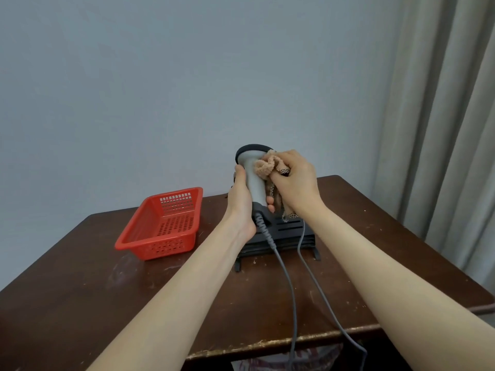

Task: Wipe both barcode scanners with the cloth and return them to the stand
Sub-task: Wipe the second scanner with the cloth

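With the left hand (241,202) curled round the scanner (254,180) above the stand (286,238) and the right hand (296,180) pinching the cloth (265,167), the scanner's trailing cable (284,271) could snag the stand.

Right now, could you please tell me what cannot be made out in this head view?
All in the head view:
- Second scanner: not visible; anything behind the left hand, right hand and held scanner is hidden.
- Held scanner's front window: turned away.
- Stand top: covered by hands and cloth.
- Cables far ends: cut off at the bottom edge.
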The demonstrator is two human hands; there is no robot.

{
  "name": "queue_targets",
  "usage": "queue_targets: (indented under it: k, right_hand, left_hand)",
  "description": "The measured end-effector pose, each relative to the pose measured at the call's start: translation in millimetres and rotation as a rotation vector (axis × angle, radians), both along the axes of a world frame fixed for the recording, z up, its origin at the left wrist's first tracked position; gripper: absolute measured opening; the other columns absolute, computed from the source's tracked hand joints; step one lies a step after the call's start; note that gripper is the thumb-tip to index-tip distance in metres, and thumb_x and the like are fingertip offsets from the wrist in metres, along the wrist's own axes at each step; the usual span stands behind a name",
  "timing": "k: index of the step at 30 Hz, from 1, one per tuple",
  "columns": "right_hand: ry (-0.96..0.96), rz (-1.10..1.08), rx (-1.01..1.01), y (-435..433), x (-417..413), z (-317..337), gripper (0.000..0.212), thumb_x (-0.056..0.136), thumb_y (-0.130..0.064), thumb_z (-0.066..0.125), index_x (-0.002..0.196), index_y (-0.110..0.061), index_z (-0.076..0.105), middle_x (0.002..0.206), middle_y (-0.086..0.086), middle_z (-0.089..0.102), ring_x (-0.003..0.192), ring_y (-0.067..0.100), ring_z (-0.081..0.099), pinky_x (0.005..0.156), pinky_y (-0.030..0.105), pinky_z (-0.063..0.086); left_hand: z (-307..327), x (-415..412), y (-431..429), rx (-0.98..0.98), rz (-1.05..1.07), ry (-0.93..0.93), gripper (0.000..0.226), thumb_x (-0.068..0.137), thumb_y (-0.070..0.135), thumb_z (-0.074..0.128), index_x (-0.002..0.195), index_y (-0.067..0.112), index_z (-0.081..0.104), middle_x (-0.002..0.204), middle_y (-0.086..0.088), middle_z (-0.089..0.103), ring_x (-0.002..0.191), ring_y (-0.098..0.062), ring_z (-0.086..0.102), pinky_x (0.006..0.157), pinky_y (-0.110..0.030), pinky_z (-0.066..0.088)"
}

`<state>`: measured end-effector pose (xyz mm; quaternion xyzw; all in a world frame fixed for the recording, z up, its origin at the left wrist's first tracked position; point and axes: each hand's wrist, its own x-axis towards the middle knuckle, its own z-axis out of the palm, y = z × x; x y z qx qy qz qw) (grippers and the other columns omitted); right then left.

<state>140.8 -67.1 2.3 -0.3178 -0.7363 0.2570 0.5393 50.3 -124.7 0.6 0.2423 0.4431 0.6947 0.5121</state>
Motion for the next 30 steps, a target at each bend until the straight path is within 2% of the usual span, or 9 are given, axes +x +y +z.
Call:
queue_targets:
  k: [2,5,7,10,13,16,22,25,30]
  right_hand:
    - [0.019,0.088,-0.020,-7.9,0.9,-0.2,0.013,0.083,-0.011,0.065,0.092,-0.017,0.071,0.094,-0.002,0.064,0.086,0.012,0.060,0.068,0.013,0.043]
    - [-0.045,0.243,0.007,-16.6,4.8,-3.2,0.013,0.072,-0.001,0.067,0.082,-0.008,0.072,0.089,0.003,0.066,0.085,0.015,0.062,0.075,0.025,0.047]
    - [-0.088,0.329,-0.016,-21.0,8.7,-4.5,0.016,0.068,0.001,0.069,0.083,-0.004,0.073,0.089,0.002,0.067,0.086,0.015,0.062,0.077,0.024,0.047]
    - [-0.104,0.390,-0.086,-24.2,12.3,-3.6,0.014,0.069,0.002,0.069,0.082,-0.004,0.071,0.077,-0.003,0.064,0.071,0.008,0.060,0.066,0.019,0.048]
    - [-0.067,0.313,-0.101,-20.3,7.0,-1.0,0.008,0.074,-0.008,0.067,0.079,-0.004,0.062,0.066,0.006,0.060,0.061,0.013,0.056,0.057,0.033,0.046]
    - [-0.085,0.121,-0.022,-7.5,-0.1,4.3,0.010,0.079,-0.021,0.066,0.087,-0.018,0.062,0.080,0.000,0.065,0.075,0.014,0.058,0.067,0.031,0.045]
    - [-0.076,-0.107,-0.007,1.3,-5.2,7.9,0.019,0.085,-0.018,0.058,0.102,-0.026,0.064,0.101,-0.001,0.057,0.089,0.015,0.053,0.076,0.029,0.040]
    - [-0.011,-0.033,-0.121,0.8,-2.5,-1.6,0.015,0.084,-0.014,0.058,0.091,-0.023,0.066,0.092,0.001,0.063,0.084,0.019,0.058,0.074,0.035,0.048]
    - [-0.096,-0.085,-0.185,1.9,1.2,0.8,0.007,0.079,-0.019,0.061,0.086,-0.017,0.063,0.079,0.001,0.066,0.081,0.023,0.061,0.068,0.035,0.047]
  left_hand:
    - [0.0,-1.7,1.5,0.007,0.008,0.011,0.063,0.093,0.064,0.030,0.096,0.012,0.066,0.068,-0.006,0.057,0.044,-0.014,0.048,0.038,-0.020,0.040]
    - [0.8,-11.0,1.3,0.030,0.006,-0.022,0.061,0.094,0.063,0.027,0.095,0.016,0.066,0.072,-0.004,0.068,0.050,-0.015,0.059,0.044,-0.021,0.043]
    - [1.5,-15.0,-0.8,0.033,-0.016,-0.062,0.063,0.092,0.064,0.032,0.093,0.011,0.065,0.071,-0.007,0.070,0.056,-0.018,0.066,0.054,-0.025,0.052]
    - [-2.6,-12.4,-0.6,0.022,-0.012,-0.014,0.066,0.091,0.065,0.034,0.087,0.008,0.067,0.069,-0.010,0.070,0.060,-0.020,0.069,0.067,-0.033,0.054]
    - [-8.4,-7.3,2.8,0.027,0.000,0.035,0.063,0.091,0.065,0.035,0.082,0.013,0.070,0.075,-0.011,0.071,0.068,-0.022,0.070,0.071,-0.037,0.054]
    - [-10.3,1.0,-2.2,0.029,0.023,0.083,0.056,0.096,0.056,0.034,0.099,0.012,0.067,0.093,-0.013,0.073,0.086,-0.025,0.071,0.082,-0.041,0.056]
    - [-4.4,9.0,-3.4,0.023,-0.006,0.060,0.057,0.095,0.059,0.032,0.098,0.012,0.065,0.075,-0.007,0.073,0.063,-0.019,0.070,0.056,-0.028,0.055]
    - [0.9,6.0,-4.8,0.006,0.013,0.016,0.056,0.093,0.060,0.037,0.101,0.009,0.061,0.068,-0.009,0.061,0.043,-0.014,0.054,0.039,-0.020,0.043]
    - [2.1,2.4,-7.2,-0.029,0.004,-0.029,0.042,0.091,0.048,0.053,0.106,0.009,0.060,0.074,-0.009,0.058,0.041,-0.011,0.048,0.036,-0.017,0.040]
